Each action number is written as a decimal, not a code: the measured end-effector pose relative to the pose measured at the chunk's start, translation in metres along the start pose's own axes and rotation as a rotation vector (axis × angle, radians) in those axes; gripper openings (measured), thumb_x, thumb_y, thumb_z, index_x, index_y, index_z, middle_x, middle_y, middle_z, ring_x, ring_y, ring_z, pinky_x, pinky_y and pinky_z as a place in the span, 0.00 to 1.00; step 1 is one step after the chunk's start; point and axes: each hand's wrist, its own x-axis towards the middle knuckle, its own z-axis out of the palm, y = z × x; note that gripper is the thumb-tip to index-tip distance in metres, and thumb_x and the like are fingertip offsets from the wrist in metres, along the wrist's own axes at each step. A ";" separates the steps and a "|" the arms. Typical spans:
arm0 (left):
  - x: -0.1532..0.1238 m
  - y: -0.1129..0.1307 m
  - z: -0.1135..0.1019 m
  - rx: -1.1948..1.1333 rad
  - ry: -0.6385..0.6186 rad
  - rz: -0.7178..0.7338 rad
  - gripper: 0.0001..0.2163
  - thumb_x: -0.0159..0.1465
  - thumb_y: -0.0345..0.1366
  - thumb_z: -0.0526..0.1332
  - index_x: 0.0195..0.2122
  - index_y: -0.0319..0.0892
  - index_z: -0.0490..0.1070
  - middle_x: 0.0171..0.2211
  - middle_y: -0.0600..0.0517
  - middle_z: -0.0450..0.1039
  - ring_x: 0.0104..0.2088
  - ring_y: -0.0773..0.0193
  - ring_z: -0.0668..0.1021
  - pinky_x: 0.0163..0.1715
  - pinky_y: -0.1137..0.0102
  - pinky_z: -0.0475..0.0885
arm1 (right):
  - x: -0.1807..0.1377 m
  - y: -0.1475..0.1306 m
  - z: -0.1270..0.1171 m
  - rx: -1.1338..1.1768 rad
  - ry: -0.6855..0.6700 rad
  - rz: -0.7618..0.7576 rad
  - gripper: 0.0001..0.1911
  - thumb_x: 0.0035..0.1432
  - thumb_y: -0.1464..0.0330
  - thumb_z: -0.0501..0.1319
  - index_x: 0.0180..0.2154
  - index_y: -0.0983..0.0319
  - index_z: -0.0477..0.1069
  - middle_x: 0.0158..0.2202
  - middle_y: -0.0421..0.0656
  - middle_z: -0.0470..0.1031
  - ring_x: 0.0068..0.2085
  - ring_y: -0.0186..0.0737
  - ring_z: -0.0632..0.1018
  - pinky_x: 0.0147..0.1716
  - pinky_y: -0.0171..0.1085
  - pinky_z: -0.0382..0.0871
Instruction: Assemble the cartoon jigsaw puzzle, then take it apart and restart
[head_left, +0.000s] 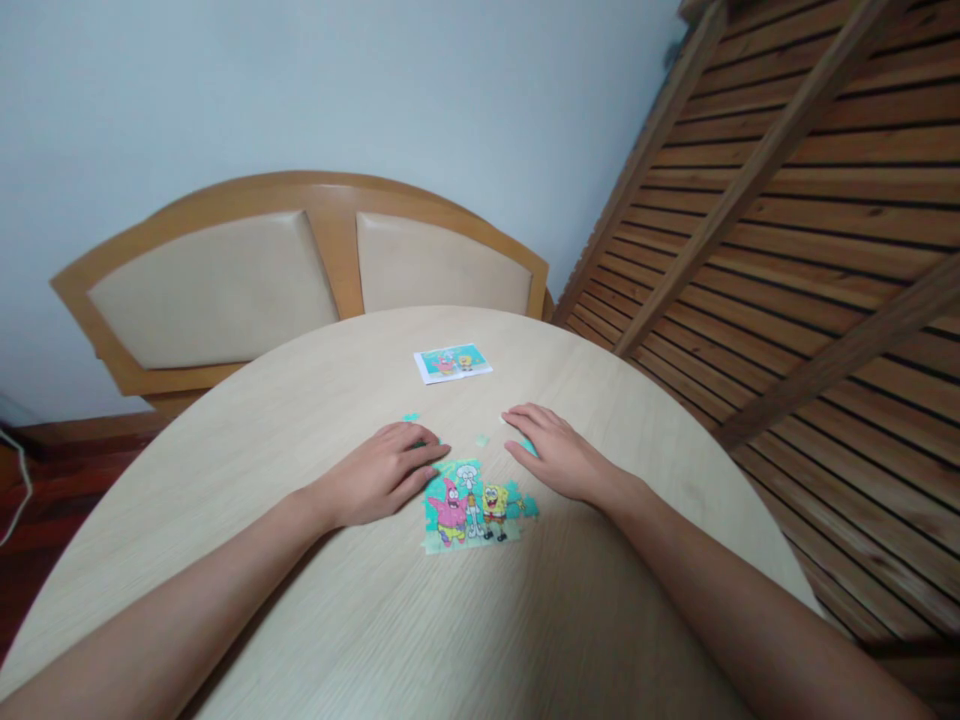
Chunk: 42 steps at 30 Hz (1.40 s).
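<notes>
A partly joined jigsaw puzzle lies on the table between my hands, showing a pink starfish, a squid and a yellow sponge character. Its right edge is uneven. My left hand rests palm down at the puzzle's upper left, fingers stretched, thumb and index tip close to its edge. To the upper right, my right hand lies with thumb and fingers apart. A teal puzzle piece shows partly beneath it, and something small and whitish is at its fingertips. One pale green puzzle piece sits between the hands.
Farther back on the round table lies a picture card with the same characters. A teal puzzle piece is beyond my left hand. A padded wooden chair back stands behind the table, and a slatted wooden panel on the right.
</notes>
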 end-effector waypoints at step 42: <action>-0.021 -0.022 -0.019 -0.025 -0.032 -0.230 0.10 0.70 0.34 0.55 0.48 0.45 0.75 0.41 0.48 0.78 0.41 0.58 0.78 0.43 0.62 0.74 | -0.005 0.002 -0.002 -0.031 -0.066 0.039 0.25 0.70 0.59 0.53 0.63 0.61 0.66 0.65 0.51 0.68 0.66 0.53 0.67 0.66 0.55 0.60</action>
